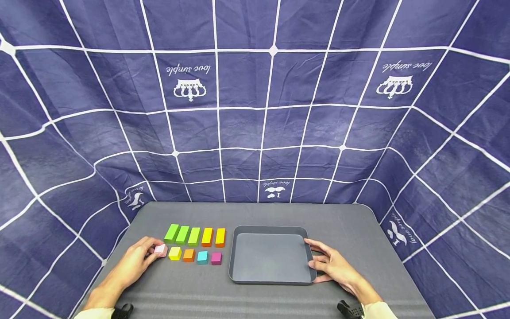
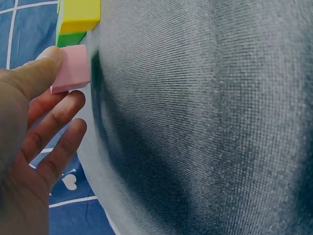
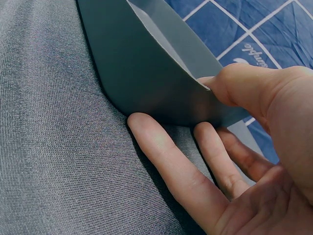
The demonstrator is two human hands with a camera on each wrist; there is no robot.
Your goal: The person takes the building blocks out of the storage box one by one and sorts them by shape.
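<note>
A pink cube (image 1: 160, 250) is pinched between the thumb and fingers of my left hand (image 1: 133, 261), at the left end of the front row of blocks. The left wrist view shows the thumb on one face of the pink cube (image 2: 72, 69), with two other fingers apart from it. My right hand (image 1: 336, 269) grips the right wall of a shallow grey tray (image 1: 271, 282). In the right wrist view the thumb hooks over the rim of the tray (image 3: 142, 68), while the fingers touch its outer side near the table. The tray's inside is bare.
Beside the pink cube stand a yellow cube (image 1: 175, 254), an orange one (image 1: 189, 255), a blue one (image 1: 202, 257) and a purple one (image 1: 216, 258). Behind them are three green blocks (image 1: 183, 235) and two yellow-orange blocks (image 1: 207, 237). A blue checked cloth (image 1: 247, 128) surrounds the grey table (image 1: 334, 221).
</note>
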